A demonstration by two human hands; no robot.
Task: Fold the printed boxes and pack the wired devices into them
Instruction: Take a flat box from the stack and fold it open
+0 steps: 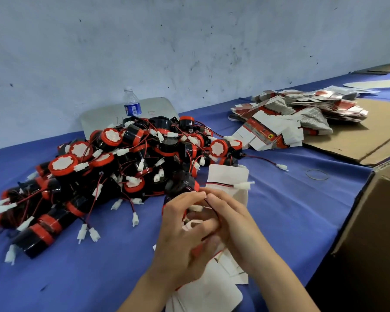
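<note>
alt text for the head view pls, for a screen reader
Two hands, left hand and right hand, hold a wired device and pinch its red-black wire over a white unfolded box. A pile of devices lies left on the blue table, flat printed boxes behind right.

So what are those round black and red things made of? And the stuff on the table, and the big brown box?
The round devices look like hard plastic: glossy black bodies with light glints, matte red rims. The table cover seems to be blue cloth, since it shows soft wrinkles. The big brown box looks like corrugated cardboard; its cut edge shows wavy ridges.
</note>
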